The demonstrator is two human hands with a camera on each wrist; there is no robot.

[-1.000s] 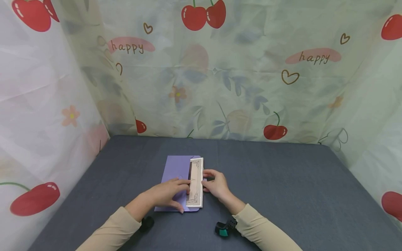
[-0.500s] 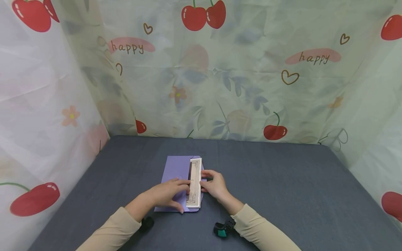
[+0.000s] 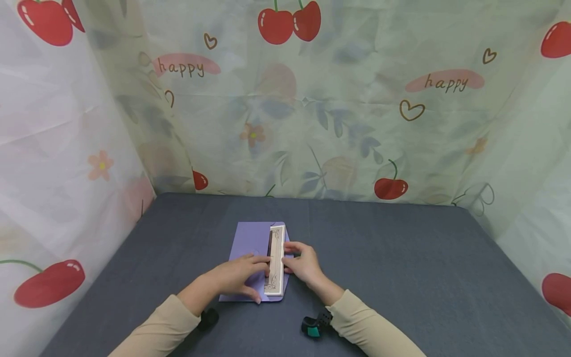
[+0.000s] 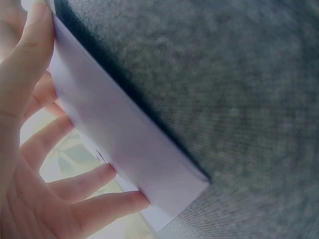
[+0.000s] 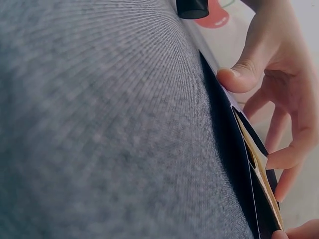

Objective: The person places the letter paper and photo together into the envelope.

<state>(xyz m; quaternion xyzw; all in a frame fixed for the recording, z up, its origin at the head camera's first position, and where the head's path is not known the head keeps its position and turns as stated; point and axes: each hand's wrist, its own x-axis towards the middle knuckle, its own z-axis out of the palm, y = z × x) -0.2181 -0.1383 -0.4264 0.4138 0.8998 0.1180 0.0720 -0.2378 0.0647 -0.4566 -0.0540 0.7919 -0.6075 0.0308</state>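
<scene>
A purple envelope [image 3: 252, 238] lies flat on the table with its opening toward the right. Partway inside it sits a cream stack of cards [image 3: 275, 285] with a scrollwork border; a long strip along its right side shows. My left hand [image 3: 232, 275] rests on the envelope, fingers spread toward the opening and thumb near the front edge. With thumb and fingers, my right hand [image 3: 308, 267] holds the stack's outer edge. In the right wrist view, the layered edges of the stack [image 5: 271, 196] show in the envelope's mouth, near a left-hand finger.
The table [image 3: 379, 263] wears a dark grey cloth. A black wrist strap with a green part [image 3: 314, 331] hangs at the right cuff, and a dark piece [image 3: 208, 319] at the left. Printed cherry curtains [image 3: 303, 124] close in the back and sides.
My right hand has moved slightly left with the stack of cards, which has slid further into the envelope. My left hand has stayed in place on the envelope.
</scene>
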